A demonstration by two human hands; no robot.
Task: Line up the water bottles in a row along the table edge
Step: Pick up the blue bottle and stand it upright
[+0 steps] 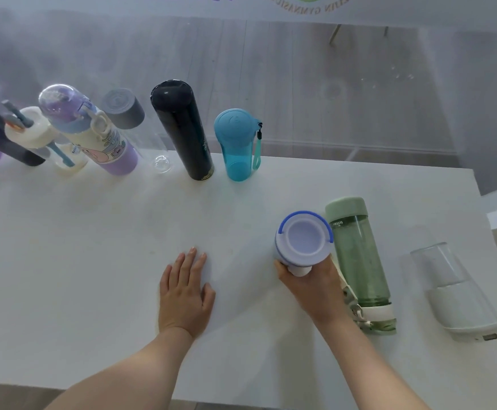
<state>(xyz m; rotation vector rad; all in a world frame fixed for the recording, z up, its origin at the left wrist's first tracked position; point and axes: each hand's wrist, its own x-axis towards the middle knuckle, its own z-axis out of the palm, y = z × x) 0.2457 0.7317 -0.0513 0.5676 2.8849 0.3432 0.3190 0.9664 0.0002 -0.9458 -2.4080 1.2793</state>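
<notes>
The right hand [315, 279] has its fingers [279, 266] wrapped around a blue-handled lilac bottle [303, 239], upright at the near right of the white bench [93, 276], just beside a green bottle [359, 261] and near a clear carafe [454, 291]. The left hand [186, 294] lies flat on the bench, fingers spread and holding nothing. Along the far edge stand a row: teal bottle [236, 145], black flask [182, 128], grey-capped clear bottle [123, 109], purple cartoon bottle [87, 128] and others further left.

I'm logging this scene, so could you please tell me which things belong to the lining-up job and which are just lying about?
Job: blue-lidded bottle in right hand; green bottle; clear carafe; black flask; blue bottle.
Lying about: nothing certain; left hand rests on table.
</notes>
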